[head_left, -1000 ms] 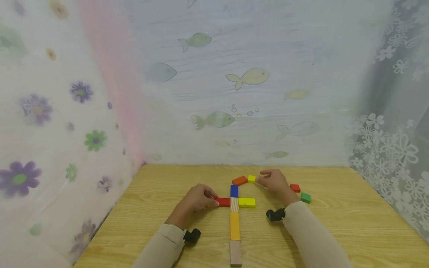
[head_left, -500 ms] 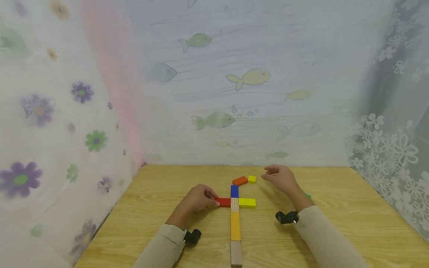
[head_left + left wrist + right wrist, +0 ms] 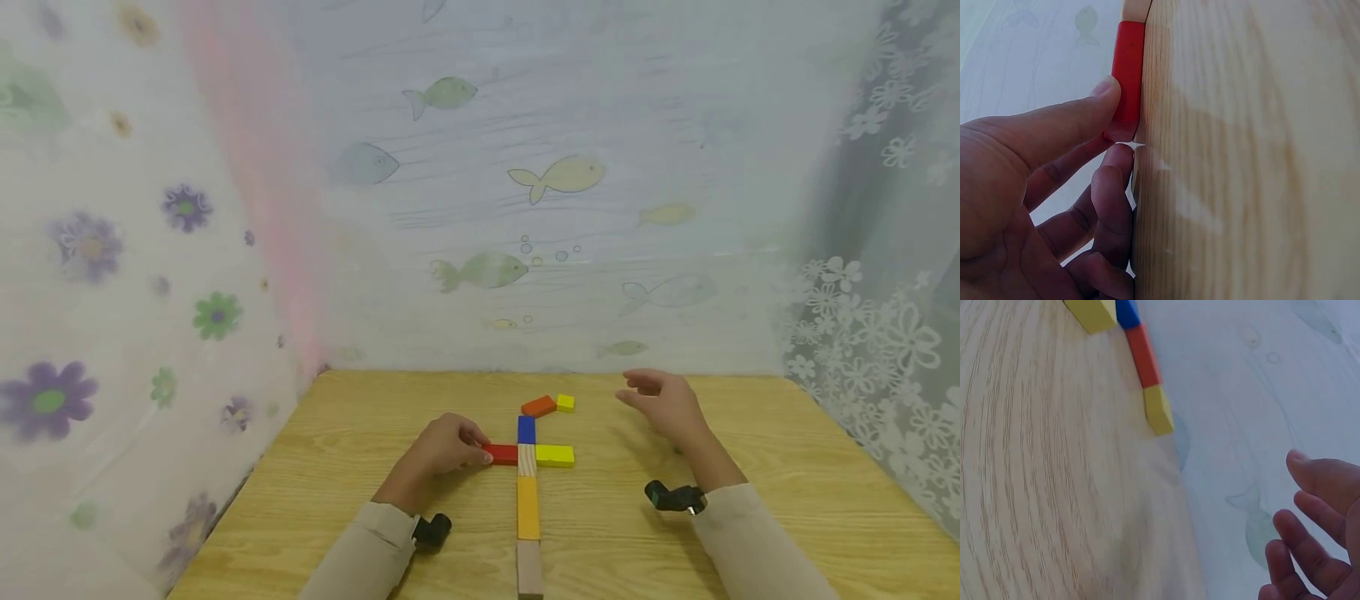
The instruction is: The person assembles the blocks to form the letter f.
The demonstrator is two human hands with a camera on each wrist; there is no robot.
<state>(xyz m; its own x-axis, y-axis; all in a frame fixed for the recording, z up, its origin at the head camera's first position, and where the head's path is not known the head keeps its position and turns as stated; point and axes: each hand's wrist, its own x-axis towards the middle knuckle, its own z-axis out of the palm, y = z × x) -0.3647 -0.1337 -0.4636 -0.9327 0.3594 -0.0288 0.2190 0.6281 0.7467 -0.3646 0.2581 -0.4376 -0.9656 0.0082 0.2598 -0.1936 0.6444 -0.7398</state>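
My left hand (image 3: 442, 446) pinches the outer end of a red block (image 3: 502, 454) between thumb and index finger; the left wrist view shows the thumb on the side of this red block (image 3: 1129, 69). The block butts against a striped wood block (image 3: 527, 459), with a yellow block (image 3: 555, 456) on the opposite side. Above it lies a blue block (image 3: 527, 430), then a slanted orange block (image 3: 538, 407) and a small yellow block (image 3: 566, 403). My right hand (image 3: 667, 407) hovers over the table to the right, fingers loosely bent, holding nothing.
An orange-yellow block (image 3: 528, 508) and a plain wood block (image 3: 529, 568) continue the line towards me. A sliver of a green block (image 3: 678, 451) shows beneath the right wrist. The wooden table (image 3: 360, 400) ends at a fish-patterned sheet (image 3: 465, 192).
My right hand has drawn away from the small yellow block to the right, covering the loose red block and nearly all of the green one. The left hand has stayed on its red block.
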